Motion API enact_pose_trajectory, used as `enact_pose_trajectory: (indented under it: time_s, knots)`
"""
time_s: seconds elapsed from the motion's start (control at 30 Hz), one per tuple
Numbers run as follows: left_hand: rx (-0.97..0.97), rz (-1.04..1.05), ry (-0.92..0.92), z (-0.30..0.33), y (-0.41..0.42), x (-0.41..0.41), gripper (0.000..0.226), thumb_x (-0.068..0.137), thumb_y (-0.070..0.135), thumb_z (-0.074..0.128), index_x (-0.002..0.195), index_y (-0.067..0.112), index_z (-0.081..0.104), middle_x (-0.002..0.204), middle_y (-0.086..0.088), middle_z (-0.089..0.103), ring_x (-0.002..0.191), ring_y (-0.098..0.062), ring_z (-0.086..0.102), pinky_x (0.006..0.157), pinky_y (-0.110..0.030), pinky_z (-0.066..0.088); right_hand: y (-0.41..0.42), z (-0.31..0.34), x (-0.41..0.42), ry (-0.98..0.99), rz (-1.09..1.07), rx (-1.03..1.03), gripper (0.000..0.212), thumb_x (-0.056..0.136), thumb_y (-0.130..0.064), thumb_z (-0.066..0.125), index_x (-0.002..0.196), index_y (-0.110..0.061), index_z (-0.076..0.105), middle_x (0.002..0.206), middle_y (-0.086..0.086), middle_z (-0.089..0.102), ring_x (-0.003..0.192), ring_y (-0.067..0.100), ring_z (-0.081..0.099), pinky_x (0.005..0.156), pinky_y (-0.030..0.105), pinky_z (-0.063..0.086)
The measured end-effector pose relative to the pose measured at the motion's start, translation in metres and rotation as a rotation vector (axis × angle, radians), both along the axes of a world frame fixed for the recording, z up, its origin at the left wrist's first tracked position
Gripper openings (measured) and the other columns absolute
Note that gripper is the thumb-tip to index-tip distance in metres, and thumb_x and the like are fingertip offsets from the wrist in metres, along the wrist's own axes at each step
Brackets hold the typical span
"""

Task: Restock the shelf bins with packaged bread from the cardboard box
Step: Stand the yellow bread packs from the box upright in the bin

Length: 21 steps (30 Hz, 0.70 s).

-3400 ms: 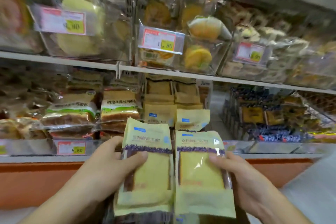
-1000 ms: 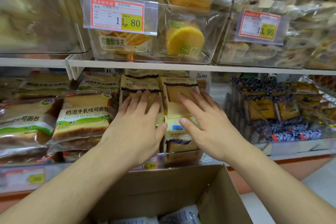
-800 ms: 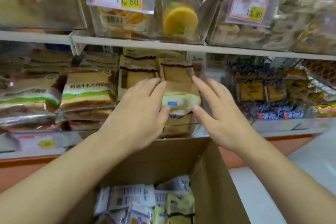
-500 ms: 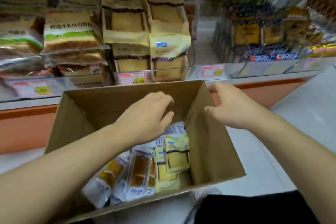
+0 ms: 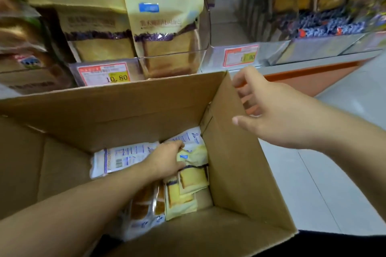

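- I am looking down into the open cardboard box (image 5: pixel 129 110), which fills the near and middle of the view, its far wall just below the shelf front.
- My left hand (image 5: pixel 167 160) is deep inside the box, at the far right of its floor, on the top edge of a yellow bread pack (image 5: pixel 193 170). The fingers curl over that edge, but I cannot tell if they have closed round it or only touch it.
- That yellow pack lies flat on other packs, against the right wall of the box.
- Left of my hand lies a white pack (image 5: pixel 123 157) with a barcode and blue print showing, partly under my wrist.
- Nearer me in the box sit clear-fronted packs showing brown bread (image 5: pixel 146 204), under my forearm.
- My right hand (image 5: pixel 271 110) is at the far right corner of the box rim, fingers loosely bent and spread, thumb pointing left over the box wall. It holds nothing; whether the fingertips touch the cardboard I cannot tell.
- On the shelf beyond, a clear bin (image 5: pixel 205 27) holds upright yellow bread packs (image 5: pixel 165 27), a purple band across each.
- A price tag reading 10.80 (image 5: pixel 105 74) is on the bin front; another price tag (image 5: pixel 241 56) is further right.
- Far right, the shelf holds dark blue and yellow packets (image 5: pixel 325 25), blurred.
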<state>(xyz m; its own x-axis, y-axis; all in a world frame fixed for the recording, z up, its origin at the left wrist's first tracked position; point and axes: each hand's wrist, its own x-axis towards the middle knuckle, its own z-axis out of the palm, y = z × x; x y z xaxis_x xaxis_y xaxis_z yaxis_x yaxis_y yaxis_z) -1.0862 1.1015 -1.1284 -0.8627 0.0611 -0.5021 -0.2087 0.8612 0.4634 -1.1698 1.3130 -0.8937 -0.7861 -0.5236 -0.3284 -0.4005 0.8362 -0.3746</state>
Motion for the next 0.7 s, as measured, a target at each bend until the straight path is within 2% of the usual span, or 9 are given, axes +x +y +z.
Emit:
enact_pose_trajectory:
  time_s: [0.07,0.13,0.23,0.3,0.37,0.43,0.5,0.57,0.7]
  knots:
    - [-0.007,0.017,0.001,-0.019,0.004,-0.010,0.059,0.091,0.033,0.076,0.144,0.017,0.055,0.140,-0.005,0.061,0.128,-0.023,0.057,0.104,-0.028,0.043,0.003,-0.002,-0.007,-0.029,-0.024,-0.031,0.052,0.093,-0.042,0.078,0.124,-0.045,0.036,0.119,-0.017,0.062,0.106,0.007,0.066,0.096,0.042,0.059]
    - [-0.074,0.025,0.041,-0.040,0.006,-0.011,0.053,0.090,0.037,0.074,0.139,0.024,0.057,0.134,-0.004,0.054,0.126,-0.025,0.048,0.106,-0.032,0.040,0.005,-0.004,-0.014,-0.045,-0.039,-0.051,0.051,0.090,-0.043,0.080,0.119,-0.047,0.038,0.116,-0.018,0.063,0.105,0.005,0.067,0.094,0.042,0.059]
    - [-0.142,0.038,0.080,-0.064,0.009,-0.007,0.030,0.089,0.044,0.074,0.114,0.031,0.064,0.118,0.003,0.046,0.116,-0.023,0.042,0.102,-0.034,0.038,0.004,-0.009,-0.020,-0.045,-0.046,-0.081,0.047,0.088,-0.042,0.080,0.112,-0.047,0.040,0.110,-0.015,0.066,0.100,0.005,0.069,0.090,0.044,0.060]
    - [-0.093,0.078,0.077,-0.069,0.008,-0.003,0.016,0.090,0.041,0.074,0.093,0.029,0.065,0.107,0.009,0.050,0.109,-0.020,0.046,0.093,-0.034,0.041,0.003,-0.011,-0.022,-0.036,-0.042,-0.087,0.045,0.089,-0.040,0.080,0.110,-0.045,0.040,0.107,-0.013,0.068,0.097,0.007,0.071,0.087,0.045,0.060]
    - [0.028,0.119,0.024,-0.067,0.005,0.003,0.020,0.093,0.033,0.073,0.081,0.025,0.058,0.090,0.011,0.060,0.094,-0.017,0.057,0.078,-0.033,0.047,0.002,-0.012,-0.023,-0.033,-0.034,-0.088,0.044,0.090,-0.039,0.079,0.110,-0.042,0.040,0.104,-0.012,0.069,0.093,0.009,0.071,0.085,0.045,0.061]
    - [0.102,0.142,-0.006,-0.061,0.000,0.010,0.020,0.096,0.025,0.068,0.081,0.021,0.055,0.078,0.009,0.063,0.077,-0.010,0.060,0.064,-0.027,0.046,0.000,-0.010,-0.022,-0.029,-0.026,-0.079,0.043,0.091,-0.039,0.079,0.109,-0.041,0.040,0.102,-0.012,0.070,0.091,0.009,0.071,0.085,0.045,0.061]
    - [0.168,0.162,-0.008,-0.048,-0.005,0.017,0.020,0.098,0.021,0.065,0.082,0.021,0.054,0.073,0.009,0.061,0.066,-0.003,0.055,0.057,-0.021,0.041,0.000,-0.008,-0.020,-0.022,-0.021,-0.070,0.042,0.092,-0.039,0.078,0.109,-0.041,0.040,0.104,-0.013,0.069,0.093,0.008,0.071,0.086,0.044,0.061]
    - [0.259,0.194,0.003,-0.027,-0.011,0.022,0.022,0.099,0.020,0.067,0.082,0.020,0.052,0.068,0.009,0.055,0.058,-0.003,0.048,0.055,-0.018,0.039,-0.002,-0.005,-0.017,-0.013,-0.017,-0.055,0.040,0.092,-0.039,0.077,0.109,-0.041,0.041,0.105,-0.014,0.068,0.096,0.008,0.070,0.087,0.044,0.061]
    - [0.336,0.191,0.103,0.034,-0.026,0.032,0.024,0.099,0.020,0.067,0.082,0.019,0.051,0.062,0.004,0.051,0.058,-0.006,0.041,0.062,-0.029,0.040,-0.010,0.004,-0.007,0.037,-0.010,0.011,0.036,0.093,-0.042,0.076,0.109,-0.039,0.043,0.102,-0.006,0.071,0.093,0.016,0.071,0.085,0.048,0.062]
